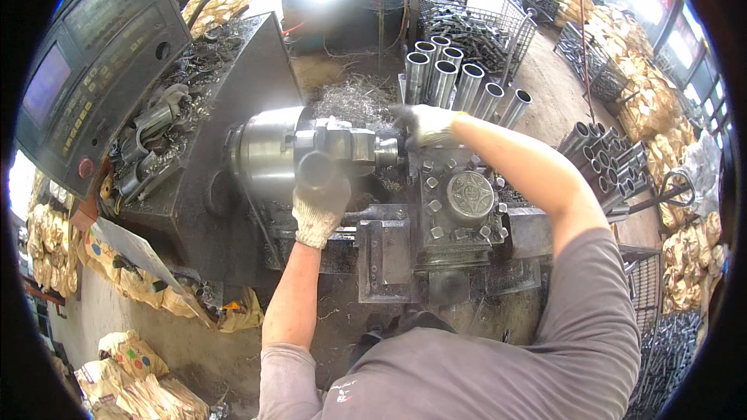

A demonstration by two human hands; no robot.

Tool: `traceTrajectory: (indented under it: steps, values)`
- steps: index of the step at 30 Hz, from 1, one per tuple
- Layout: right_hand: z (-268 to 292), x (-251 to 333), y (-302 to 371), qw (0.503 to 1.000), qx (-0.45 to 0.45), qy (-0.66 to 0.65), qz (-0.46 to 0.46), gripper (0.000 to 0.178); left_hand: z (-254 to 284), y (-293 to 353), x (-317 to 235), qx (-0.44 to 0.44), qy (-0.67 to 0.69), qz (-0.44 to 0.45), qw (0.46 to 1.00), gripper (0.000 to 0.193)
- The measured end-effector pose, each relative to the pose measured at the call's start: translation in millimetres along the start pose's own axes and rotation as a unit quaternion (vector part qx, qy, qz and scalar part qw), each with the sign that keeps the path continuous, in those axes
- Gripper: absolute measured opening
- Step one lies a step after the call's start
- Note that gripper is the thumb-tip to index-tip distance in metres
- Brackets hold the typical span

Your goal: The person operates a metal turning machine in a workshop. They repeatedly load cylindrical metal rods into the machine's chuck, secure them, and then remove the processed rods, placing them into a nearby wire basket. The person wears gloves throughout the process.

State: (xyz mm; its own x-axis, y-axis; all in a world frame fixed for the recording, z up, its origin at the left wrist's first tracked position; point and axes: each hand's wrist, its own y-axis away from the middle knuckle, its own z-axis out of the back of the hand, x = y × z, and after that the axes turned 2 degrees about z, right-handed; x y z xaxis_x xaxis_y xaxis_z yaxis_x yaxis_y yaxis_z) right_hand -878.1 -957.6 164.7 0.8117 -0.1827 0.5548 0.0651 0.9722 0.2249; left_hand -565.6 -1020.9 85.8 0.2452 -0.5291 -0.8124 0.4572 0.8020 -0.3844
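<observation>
A metal lathe chuck with stepped jaws fills the middle of the head view. A short shiny metal workpiece sticks out of the jaws to the right. My left hand, in a pale knitted glove, is raised against the near side of the jaws; a blurred round dark spot covers its fingertips. My gloved right hand reaches across the tool post to the workpiece's free end. Its fingers are curled and darkened, beside a small dark part; what they grip is hidden.
Several shiny tubes stand upright behind the tool post, with more tubes at right. A control panel rises at left, near a ledge bearing metal pieces and chips. Wire baskets of parts stand behind; sacks lie lower left.
</observation>
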Motion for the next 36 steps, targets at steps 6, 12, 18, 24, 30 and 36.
traceTrajectory:
  steps: [6,12,18,24,30,36]
  values:
    - [-26.5,-58.9,-64.7,0.979,0.155,0.089,-0.095,0.039,-10.5,84.2,-29.4,0.156,0.141,0.055,0.976,0.028]
    - [37.3,-13.9,-95.7,0.952,-0.297,-0.048,-0.057,0.062,-68.6,143.5,-0.3,0.202,0.084,0.035,0.975,0.063]
    - [-18.2,10.9,-70.2,0.980,0.175,0.092,-0.013,0.074,6.8,100.1,-27.2,0.178,0.084,-0.052,0.979,0.090]
    - [-18.0,-42.4,-82.5,0.916,0.352,-0.179,-0.066,0.056,58.5,-49.6,15.3,-0.092,-0.320,-0.186,0.924,0.077]
    - [-42.2,-12.8,-69.0,0.962,0.205,0.169,0.060,0.064,54.8,-59.2,35.5,-0.144,-0.340,-0.255,0.894,0.074]
    - [28.8,23.5,38.0,0.905,0.022,0.421,-0.055,0.045,51.1,-59.8,39.3,-0.129,-0.307,-0.255,0.908,0.078]
